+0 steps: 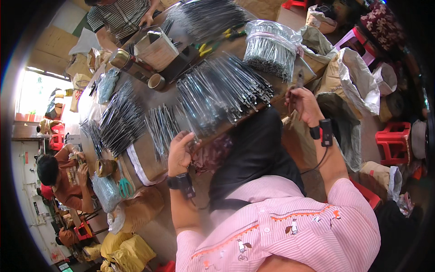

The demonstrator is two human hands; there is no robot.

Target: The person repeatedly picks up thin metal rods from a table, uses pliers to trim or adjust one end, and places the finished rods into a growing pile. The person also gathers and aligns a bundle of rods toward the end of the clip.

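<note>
Head view: Metal Strips Spread Across a Crowded Worktable

We look down on a brown worktable (pixel 149 97) ringed by sacks, an open paper sack (pixel 333 79) standing off its right side. Largest among the goods is a broad fan of metal strips (pixel 222 90), thin and silvery, lying side by side at the near edge, between the seated person and the far side. A far pile of strips (pixel 208 18) lies beyond it, and a dark pile of strips (pixel 121 120) to its left. Beyond the fan's right end we see a plastic-wrapped bundle (pixel 270 47), tightly packed.

Next in size come a wooden box (pixel 156 50) near the table's middle and a short row of strips (pixel 161 129) left of the fan. The left hand (pixel 181 148) is at the table's edge by that row, its fingers bent and partly gathered toward the thumb; we cannot tell whether it grips anything. The right hand (pixel 302 103), beyond the fan's right end, has its fingers wrapped around a dark plier-like tool (pixel 299 78), pointing away from the body. Smallest, we note green-handled scissors (pixel 126 187) at lower left and a round cup (pixel 156 82) beside the box.
</note>
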